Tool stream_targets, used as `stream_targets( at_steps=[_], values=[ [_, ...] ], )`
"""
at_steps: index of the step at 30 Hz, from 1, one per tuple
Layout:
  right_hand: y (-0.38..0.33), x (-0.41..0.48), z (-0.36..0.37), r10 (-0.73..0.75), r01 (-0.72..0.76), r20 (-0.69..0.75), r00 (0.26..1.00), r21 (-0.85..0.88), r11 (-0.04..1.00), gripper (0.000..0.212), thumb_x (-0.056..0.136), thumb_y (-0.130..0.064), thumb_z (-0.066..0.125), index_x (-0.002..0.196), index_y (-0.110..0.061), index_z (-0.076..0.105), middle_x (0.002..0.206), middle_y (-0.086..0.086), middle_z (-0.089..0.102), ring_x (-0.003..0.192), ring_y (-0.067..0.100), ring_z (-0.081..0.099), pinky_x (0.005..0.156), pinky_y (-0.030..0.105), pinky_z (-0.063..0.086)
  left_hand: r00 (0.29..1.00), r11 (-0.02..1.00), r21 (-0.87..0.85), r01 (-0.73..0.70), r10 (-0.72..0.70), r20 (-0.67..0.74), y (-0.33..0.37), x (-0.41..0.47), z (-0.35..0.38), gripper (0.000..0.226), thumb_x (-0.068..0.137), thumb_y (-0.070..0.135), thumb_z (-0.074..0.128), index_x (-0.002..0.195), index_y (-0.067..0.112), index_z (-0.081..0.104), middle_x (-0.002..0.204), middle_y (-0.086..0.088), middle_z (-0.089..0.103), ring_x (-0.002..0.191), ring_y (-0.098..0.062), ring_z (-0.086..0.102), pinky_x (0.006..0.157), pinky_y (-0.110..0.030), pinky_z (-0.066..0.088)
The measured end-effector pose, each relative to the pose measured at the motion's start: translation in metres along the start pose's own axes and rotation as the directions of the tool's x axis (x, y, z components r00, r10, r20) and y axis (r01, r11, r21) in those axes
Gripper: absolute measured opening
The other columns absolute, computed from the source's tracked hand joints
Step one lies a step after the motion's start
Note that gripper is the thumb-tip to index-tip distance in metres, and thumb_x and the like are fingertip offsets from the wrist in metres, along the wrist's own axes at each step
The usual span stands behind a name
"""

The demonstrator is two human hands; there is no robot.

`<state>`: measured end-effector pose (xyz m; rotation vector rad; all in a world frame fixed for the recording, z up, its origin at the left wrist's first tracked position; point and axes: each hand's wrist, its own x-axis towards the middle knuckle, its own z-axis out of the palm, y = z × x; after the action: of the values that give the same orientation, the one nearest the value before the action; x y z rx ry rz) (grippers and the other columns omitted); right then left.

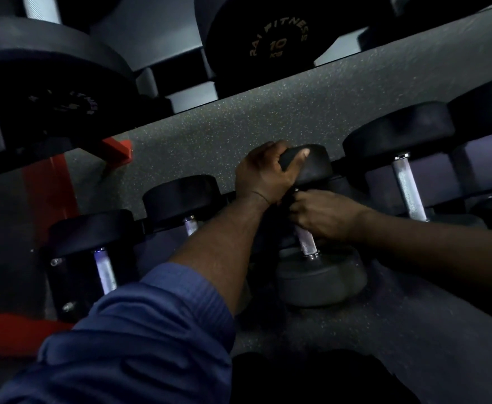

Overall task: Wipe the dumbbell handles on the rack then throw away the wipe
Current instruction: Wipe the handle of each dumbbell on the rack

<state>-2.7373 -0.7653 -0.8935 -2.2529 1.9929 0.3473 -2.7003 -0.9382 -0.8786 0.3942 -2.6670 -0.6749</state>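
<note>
at the centre of the lower rack row, slightly toward 3 o'clock, the left hand [265, 173] clasps the upper rubber head of a dumbbell [322, 279], thumb laid across the head's face and fingers wrapped over its far edge. just at 5 o'clock of that hand, the right hand [320, 214] curls around the top of the knurled handle [306, 244], fingers bunched on a dark wipe [286, 201] pressed against the metal; the wipe is dim and hard to make out. the bare lower part of the handle shows beneath the right hand. toward 9 o'clock two neighbouring dumbbells [180, 196] stand in the same row, and toward 2 o'clock another dumbbell [399, 135]. at 12 o'clock an upper-tier weight marked 10 kg [271, 39] sits above. a red frame post [49, 185] runs at 9 o'clock, and a blue sleeve [140, 330] fills 7 o'clock.
</note>
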Motion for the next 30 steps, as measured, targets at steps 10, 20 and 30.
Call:
stream_targets(
  at_steps=[10,20,30],
  values=[
    [-0.026,0.000,-0.016,-0.117,0.082,0.277,0.954,0.134,0.988,0.031,0.097,-0.021,0.040,0.105,-0.012,0.069,0.112,0.010,0.068,0.098,0.035,0.063,0.083,0.042,0.054,1.000,1.000,0.007,0.007,-0.007,0.005,-0.001,0.001,0.000,0.055,0.092,0.073,0.045,0.097,0.026,0.071,0.093,0.005,0.072,0.088,-0.021,0.068,0.070,-0.029,0.051],
    [-0.067,0.015,-0.045,0.221,-0.284,0.436,0.872,0.084,0.955,0.034,0.111,-0.023,0.032,0.133,-0.019,0.058,0.130,0.007,0.056,0.119,0.030,0.059,0.074,0.039,0.047,1.000,1.000,0.011,-0.011,0.011,-0.011,-0.002,0.002,0.001,0.057,0.093,0.071,0.046,0.093,0.019,0.071,0.089,0.001,0.073,0.086,-0.024,0.069,0.070,-0.032,0.053],
    [0.019,-0.037,-0.015,0.401,-0.693,0.565,0.721,0.598,0.403,0.025,0.089,-0.003,0.063,0.096,-0.020,0.080,0.090,0.002,0.077,0.079,0.012,0.069,0.065,0.019,0.049,1.000,1.000,0.003,-0.015,0.015,-0.007,-0.002,0.001,0.001,0.056,0.093,0.071,0.046,0.099,0.022,0.074,0.096,0.004,0.074,0.092,-0.022,0.070,0.075,-0.034,0.055]
  ],
)
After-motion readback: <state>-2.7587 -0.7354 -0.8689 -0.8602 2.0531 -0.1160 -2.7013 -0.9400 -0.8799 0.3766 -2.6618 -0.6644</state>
